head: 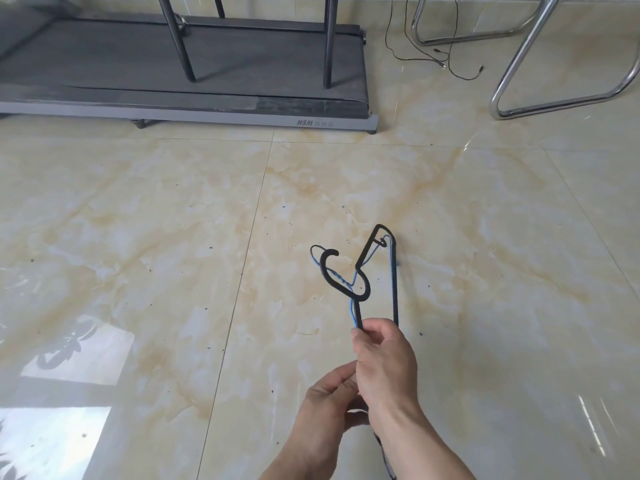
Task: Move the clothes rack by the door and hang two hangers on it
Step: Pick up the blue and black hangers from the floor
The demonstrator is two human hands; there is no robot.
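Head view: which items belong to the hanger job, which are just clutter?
Job:
black hanger
blue wire hanger
right hand and left hand, both gripping the hangers

Clutter:
treadmill
chrome chair frame
loose black cable

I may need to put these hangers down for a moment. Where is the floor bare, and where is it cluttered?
The tiled floor is bare from the treadmill edge to the hands, left hand and right hand, which grip the hangers. It is crowded at top right: loose black cables lie between the treadmill and the chrome chair legs.
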